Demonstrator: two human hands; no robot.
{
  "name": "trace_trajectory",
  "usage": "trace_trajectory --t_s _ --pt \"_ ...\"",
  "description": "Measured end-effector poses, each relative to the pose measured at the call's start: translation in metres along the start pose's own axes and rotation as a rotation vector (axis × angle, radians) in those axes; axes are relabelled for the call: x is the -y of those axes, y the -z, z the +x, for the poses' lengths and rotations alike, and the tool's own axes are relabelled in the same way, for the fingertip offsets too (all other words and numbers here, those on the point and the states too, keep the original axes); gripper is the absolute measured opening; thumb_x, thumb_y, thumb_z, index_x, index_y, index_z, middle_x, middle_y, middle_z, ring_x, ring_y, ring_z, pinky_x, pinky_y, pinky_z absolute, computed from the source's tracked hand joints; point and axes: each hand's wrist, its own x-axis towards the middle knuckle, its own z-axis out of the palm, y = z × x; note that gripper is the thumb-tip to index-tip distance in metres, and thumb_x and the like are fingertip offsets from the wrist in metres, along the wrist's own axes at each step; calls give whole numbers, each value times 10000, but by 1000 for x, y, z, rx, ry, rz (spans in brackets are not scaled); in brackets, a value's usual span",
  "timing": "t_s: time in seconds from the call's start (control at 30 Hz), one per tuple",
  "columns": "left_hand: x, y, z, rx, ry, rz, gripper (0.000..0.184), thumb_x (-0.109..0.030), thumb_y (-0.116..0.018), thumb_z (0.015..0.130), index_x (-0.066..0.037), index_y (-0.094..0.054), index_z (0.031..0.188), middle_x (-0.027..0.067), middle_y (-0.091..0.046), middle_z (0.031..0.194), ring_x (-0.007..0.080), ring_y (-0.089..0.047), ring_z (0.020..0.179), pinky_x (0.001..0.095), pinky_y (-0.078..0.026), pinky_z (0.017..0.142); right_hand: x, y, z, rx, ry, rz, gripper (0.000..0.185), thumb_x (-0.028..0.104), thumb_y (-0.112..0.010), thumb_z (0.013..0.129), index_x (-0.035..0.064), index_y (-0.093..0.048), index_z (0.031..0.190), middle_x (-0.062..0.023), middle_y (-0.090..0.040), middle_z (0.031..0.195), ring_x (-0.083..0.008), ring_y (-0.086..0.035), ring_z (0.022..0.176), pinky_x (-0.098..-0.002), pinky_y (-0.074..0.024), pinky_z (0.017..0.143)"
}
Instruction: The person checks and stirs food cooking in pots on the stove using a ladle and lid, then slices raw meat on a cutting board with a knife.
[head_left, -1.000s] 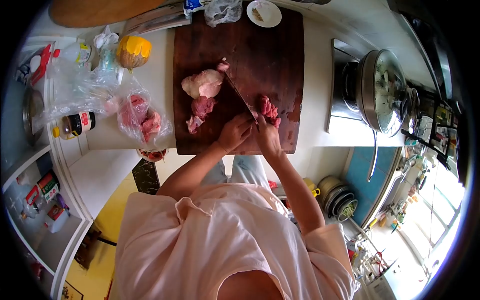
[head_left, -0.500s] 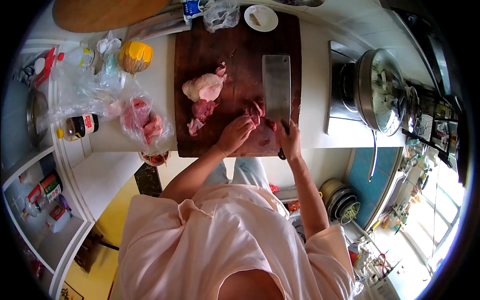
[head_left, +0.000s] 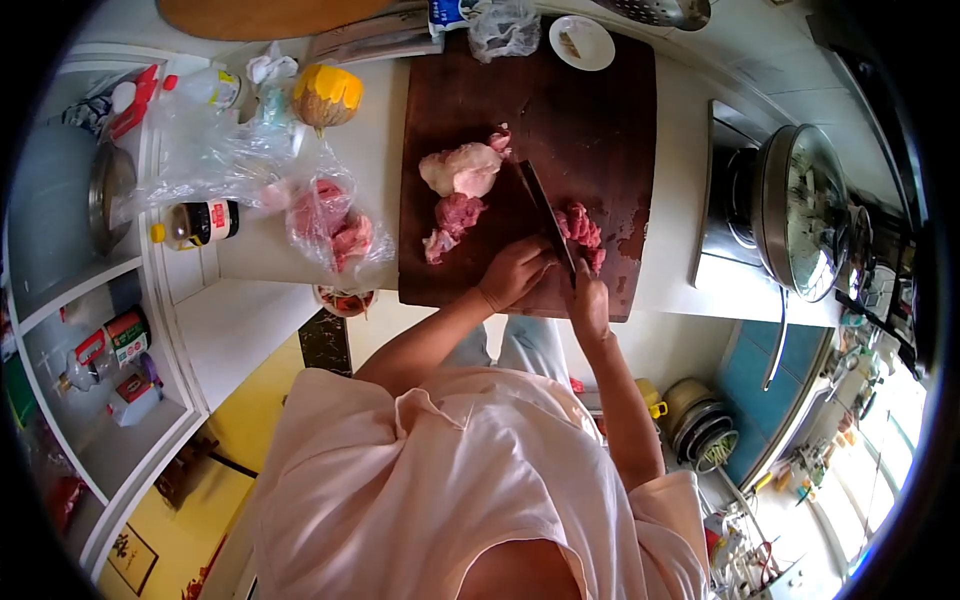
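My right hand [head_left: 589, 302] is closed around the handle of a cleaver [head_left: 546, 208], whose blade stands nearly edge-on over the dark wooden cutting board [head_left: 610, 110]. Left of the blade, my left hand [head_left: 520, 270] rests on the board with curled fingers close to the steel; whatever lies under them is hidden. Cut pieces of red meat [head_left: 580, 226] sit just right of the blade. Farther left on the board are a pale, fatty chunk of meat [head_left: 462, 170] and a redder piece [head_left: 458, 214] touching its lower side.
A plastic bag of meat [head_left: 322, 212], a dark-labelled bottle [head_left: 200, 222] and a yellow-topped pumpkin [head_left: 328, 96] stand left of the board. A small white plate [head_left: 582, 43] is at its far edge. To the right, a lidded pan [head_left: 808, 210] sits on the stove.
The cleaver has turned from lying broadside to standing edge-on, with cut meat now to its right. My left hand has come closer to the blade. The whole view has shifted.
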Motion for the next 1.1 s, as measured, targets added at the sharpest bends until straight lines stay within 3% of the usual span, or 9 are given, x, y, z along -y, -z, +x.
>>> trace_trajectory --t_s 0.13,0.17,0.27,0.37,0.6,0.9,1.0,1.1 --pt "2 -1 -5 28 -20 61 250 -42 -599 814 -55 -636 1061 139 -559 1149 337 -536 1098 411 -451 953 -3 19 -28 23 -118 102 206 144 -576 895 -5 -566 1037 -219 -596 655 -387 -613 599 -443 -465 523" --pt "5 -3 -6 21 -15 64 249 -36 -602 811 -54 -636 1057 139 -560 1148 336 -536 1099 412 -450 956 -2 27 -37 47 -187 125 229 160 -586 892 -29 -557 1017 -281 -570 682 -448 -580 607 -494 -427 501" --pt "2 -4 -8 -19 -4 47 215 -55 -587 836 -20 -613 1046 136 -552 1156 333 -523 1118 412 -445 968 4 40 -48 72 -273 84 160 126 -581 883 -2 -552 974 -262 -585 695 -444 -586 634 -492 -429 513" --pt "8 -6 -12 -52 2 23 219 -108 -580 878 -8 -607 1071 143 -555 1164 342 -527 1109 417 -449 957 25 57 -48 93 -139 22 167 110 -600 864 7 -543 983 -254 -593 694 -434 -591 641 -483 -441 521" --pt "5 -1 -4 -14 -1 45 233 -124 -580 871 -19 -624 1074 164 -576 1157 355 -542 1089 423 -452 949 29 67 -84 259 -273 -61 172 110 -589 870 20 -514 996 -249 -610 719 -441 -595 666 -477 -466 552" --pt "4 -1 -6 -13 36 43 226 -109 -598 828 -26 -630 1035 154 -575 1126 338 -553 1061 411 -474 921 16 -16 20 8 -14 10 251 208 -570 894 34 -505 1063 -266 -564 630 -455 -554 576 -506 -413 478" --pt "4 -3 -1 -29 12 50 202 -83 -613 810 -41 -631 1006 142 -575 1104 339 -559 1037 411 -486 901 8 1 2 37 -11 75 293 171 -597 867 9 -542 1105 -259 -572 664 -452 -578 647 -497 -453 544" --pt "7 -4 -6 -35 19 59 192 -66 -626 797 -46 -629 988 135 -571 1091 341 -561 1017 415 -487 895 -2 31 -42 148 -202 131 241 155 -594 875 5 -543 1057 -247 -573 658 -445 -578 623 -482 -437 516"
